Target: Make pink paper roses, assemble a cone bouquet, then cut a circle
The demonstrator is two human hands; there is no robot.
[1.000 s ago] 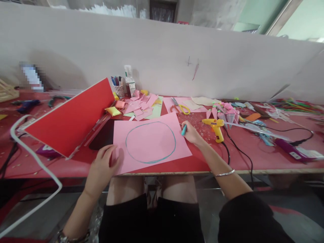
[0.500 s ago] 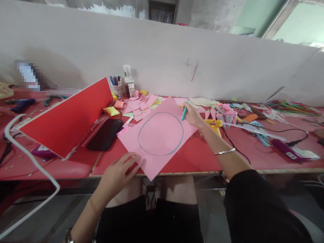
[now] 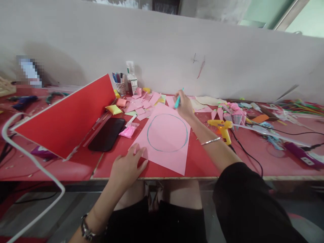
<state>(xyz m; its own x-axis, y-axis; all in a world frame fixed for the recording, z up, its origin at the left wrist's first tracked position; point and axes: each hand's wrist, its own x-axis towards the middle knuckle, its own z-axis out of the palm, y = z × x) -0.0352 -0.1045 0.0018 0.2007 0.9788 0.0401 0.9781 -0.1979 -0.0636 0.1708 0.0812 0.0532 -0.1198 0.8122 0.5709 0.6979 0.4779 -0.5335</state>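
Observation:
A sheet of pink paper [image 3: 167, 135] lies on the red tabletop in front of me, with a large circle drawn on it in a dark bluish line. My left hand [image 3: 129, 165] rests at the sheet's lower left edge, fingers spread. At the far right corner of the sheet, my right hand [image 3: 184, 105] is closed around a teal marker [image 3: 178, 102], its tip pointing down and left. A small bag of pink clay [image 3: 129, 130] and a white pen [image 3: 132, 118] lie just left of the paper.
On the left, a black phone [image 3: 106, 134] lies before a slanted red board [image 3: 68, 118]. Pink paper scraps [image 3: 141, 104], a pen cup [image 3: 120, 88] and a bottle [image 3: 132, 82] stand behind. A yellow glue gun [image 3: 221, 127], its cable and pink cone bundles [image 3: 236, 116] are right.
The pink sheet has turned so its near corner swung right, uncovering the clay bag. My right hand has moved slightly left and away from me with the marker; my left hand shifted right.

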